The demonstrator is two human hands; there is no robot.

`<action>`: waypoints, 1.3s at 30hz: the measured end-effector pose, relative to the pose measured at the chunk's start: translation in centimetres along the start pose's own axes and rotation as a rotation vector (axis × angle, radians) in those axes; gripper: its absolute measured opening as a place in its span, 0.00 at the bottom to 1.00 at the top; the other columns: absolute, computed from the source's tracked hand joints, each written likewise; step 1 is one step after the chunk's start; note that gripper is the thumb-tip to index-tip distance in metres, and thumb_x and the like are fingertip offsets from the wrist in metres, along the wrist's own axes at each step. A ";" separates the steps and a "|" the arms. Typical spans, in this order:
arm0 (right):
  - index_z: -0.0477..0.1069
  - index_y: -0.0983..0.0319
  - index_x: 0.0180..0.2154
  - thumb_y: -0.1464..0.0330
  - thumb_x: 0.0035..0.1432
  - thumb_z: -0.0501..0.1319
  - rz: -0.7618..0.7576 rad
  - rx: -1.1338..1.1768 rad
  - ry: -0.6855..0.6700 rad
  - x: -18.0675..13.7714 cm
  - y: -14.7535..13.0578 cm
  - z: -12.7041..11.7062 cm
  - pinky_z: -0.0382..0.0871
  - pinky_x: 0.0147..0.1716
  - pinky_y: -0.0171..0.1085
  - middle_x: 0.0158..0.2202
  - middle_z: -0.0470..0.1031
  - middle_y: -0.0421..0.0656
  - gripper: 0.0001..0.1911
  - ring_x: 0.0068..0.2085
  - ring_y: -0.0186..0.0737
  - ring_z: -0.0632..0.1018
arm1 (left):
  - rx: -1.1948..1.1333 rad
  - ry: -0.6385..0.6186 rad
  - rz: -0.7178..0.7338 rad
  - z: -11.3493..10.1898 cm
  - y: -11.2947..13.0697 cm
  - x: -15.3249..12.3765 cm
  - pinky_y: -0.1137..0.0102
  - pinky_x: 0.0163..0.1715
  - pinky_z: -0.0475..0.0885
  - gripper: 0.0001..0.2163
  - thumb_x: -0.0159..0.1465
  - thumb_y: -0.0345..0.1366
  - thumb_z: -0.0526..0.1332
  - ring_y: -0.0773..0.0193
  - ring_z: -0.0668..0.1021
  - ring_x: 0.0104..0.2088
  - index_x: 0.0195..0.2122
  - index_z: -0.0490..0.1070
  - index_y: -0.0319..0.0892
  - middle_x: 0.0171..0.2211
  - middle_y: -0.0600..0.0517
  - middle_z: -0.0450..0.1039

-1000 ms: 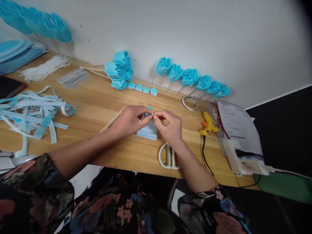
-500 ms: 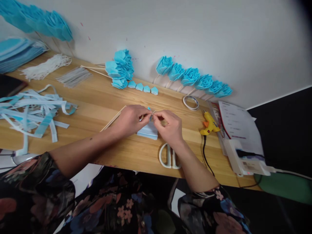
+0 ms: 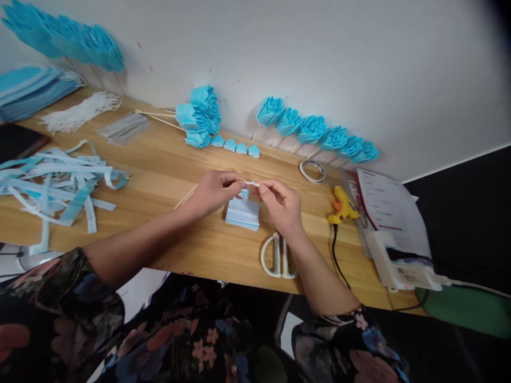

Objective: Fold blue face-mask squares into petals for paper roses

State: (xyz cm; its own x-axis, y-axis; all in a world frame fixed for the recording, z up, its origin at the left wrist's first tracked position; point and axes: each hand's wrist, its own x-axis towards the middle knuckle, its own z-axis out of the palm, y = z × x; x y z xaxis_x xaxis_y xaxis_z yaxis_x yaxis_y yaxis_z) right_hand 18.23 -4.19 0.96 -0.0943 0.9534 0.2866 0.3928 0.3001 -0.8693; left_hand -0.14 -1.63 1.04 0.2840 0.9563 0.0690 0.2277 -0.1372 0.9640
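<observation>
Between my hands a short white cord (image 3: 252, 183) is stretched, with what looks like a small knot in its middle. My left hand (image 3: 219, 190) pinches one end between thumb and fingertips. The other end is pinched by my right hand (image 3: 282, 202). A small light-blue folded piece (image 3: 243, 194) hangs just under the cord by my left fingertips; how it is held is hidden. Below lies a stack of pale-blue cut sheets (image 3: 242, 214) on the table. White-handled scissors (image 3: 271, 257) rest beneath my right wrist, their blades covered by it.
Blue fabric flowers on sticks (image 3: 311, 129) lean along the wall, with more lying in a bunch (image 3: 199, 117). Several small folded blue pieces (image 3: 241, 148) form a row. At right are a tape roll (image 3: 312, 171), yellow glue gun (image 3: 342, 205) and power strip (image 3: 399, 266); at left, cut strips (image 3: 59, 181).
My hands have moved slightly apart, pulling the white cord straight between them. The stack of sheets below shows more fully. The view has shifted a little.
</observation>
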 end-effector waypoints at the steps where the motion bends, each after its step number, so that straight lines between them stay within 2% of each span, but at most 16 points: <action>1: 0.78 0.58 0.37 0.63 0.63 0.59 0.004 0.020 -0.006 0.0 0.0 0.0 0.74 0.36 0.36 0.33 0.82 0.40 0.10 0.34 0.36 0.80 | -0.006 0.006 0.001 0.0 -0.1 0.0 0.74 0.24 0.65 0.10 0.61 0.38 0.59 0.70 0.70 0.22 0.27 0.75 0.39 0.21 0.56 0.71; 6: 0.77 0.58 0.39 0.63 0.64 0.58 0.005 0.064 -0.009 0.0 0.0 0.0 0.73 0.34 0.37 0.33 0.81 0.41 0.10 0.33 0.36 0.78 | -0.037 0.027 0.013 0.1 -0.4 0.1 0.74 0.25 0.65 0.11 0.60 0.40 0.59 0.69 0.70 0.23 0.26 0.75 0.39 0.22 0.55 0.73; 12: 0.76 0.59 0.36 0.63 0.59 0.62 0.080 0.121 0.041 0.5 0.4 0.1 0.72 0.32 0.35 0.31 0.80 0.40 0.07 0.30 0.34 0.77 | -0.037 0.023 0.004 0.1 -0.2 0.1 0.74 0.24 0.65 0.11 0.59 0.39 0.59 0.70 0.69 0.22 0.26 0.76 0.39 0.21 0.55 0.72; 19: 0.72 0.58 0.34 0.61 0.59 0.61 0.194 0.364 0.160 1.4 1.3 -0.9 0.74 0.30 0.34 0.31 0.79 0.40 0.08 0.29 0.33 0.76 | 0.010 -0.001 0.036 0.1 0.0 -0.3 0.73 0.27 0.68 0.11 0.62 0.38 0.59 0.68 0.73 0.25 0.28 0.77 0.39 0.24 0.53 0.75; 25: 0.75 0.57 0.30 0.60 0.51 0.69 0.354 0.609 0.052 1.5 1.0 -0.9 0.77 0.41 0.37 0.39 0.82 0.40 0.09 0.43 0.38 0.81 | 0.040 -0.002 0.122 0.5 -0.1 -0.7 0.75 0.26 0.66 0.13 0.63 0.40 0.59 0.67 0.73 0.26 0.27 0.76 0.38 0.25 0.53 0.75; 28: 0.76 0.58 0.28 0.60 0.46 0.73 0.406 0.713 -0.025 1.4 0.7 -0.7 0.76 0.44 0.37 0.42 0.82 0.39 0.11 0.45 0.39 0.80 | 0.050 -0.012 0.157 0.4 -0.2 -0.8 0.75 0.25 0.65 0.13 0.64 0.41 0.59 0.67 0.73 0.26 0.29 0.78 0.38 0.25 0.53 0.75; 34: 0.79 0.59 0.29 0.58 0.43 0.75 0.467 0.698 -0.131 1.4 1.3 -0.5 0.74 0.31 0.32 0.29 0.79 0.37 0.14 0.28 0.31 0.76 | 0.076 -0.089 0.267 0.3 -0.8 -0.9 0.74 0.30 0.68 0.12 0.67 0.39 0.59 0.66 0.77 0.31 0.37 0.81 0.39 0.32 0.50 0.80; 36: 0.79 0.59 0.28 0.59 0.43 0.75 0.440 0.670 -0.109 1.4 1.4 -0.5 0.73 0.30 0.31 0.28 0.79 0.38 0.13 0.28 0.30 0.75 | 0.052 -0.107 0.314 0.4 -0.9 -0.7 0.74 0.32 0.69 0.11 0.67 0.38 0.60 0.65 0.78 0.33 0.39 0.82 0.40 0.35 0.48 0.81; 39: 0.78 0.58 0.27 0.61 0.42 0.75 0.409 0.704 -0.016 1.7 1.3 -0.5 0.74 0.30 0.31 0.30 0.80 0.38 0.12 0.30 0.32 0.76 | -0.010 -0.061 0.377 0.0 -0.2 -0.1 0.72 0.34 0.70 0.11 0.66 0.38 0.61 0.64 0.79 0.35 0.38 0.82 0.39 0.37 0.46 0.82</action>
State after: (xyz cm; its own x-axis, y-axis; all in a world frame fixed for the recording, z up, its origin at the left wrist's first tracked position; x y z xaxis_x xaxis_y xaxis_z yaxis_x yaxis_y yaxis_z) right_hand 19.06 -2.18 0.51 -0.0830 0.9905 -0.1100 -0.2673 -0.1285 -0.9550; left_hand -0.22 -1.73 0.79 0.4008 0.8220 0.4045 0.0876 -0.4739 0.8762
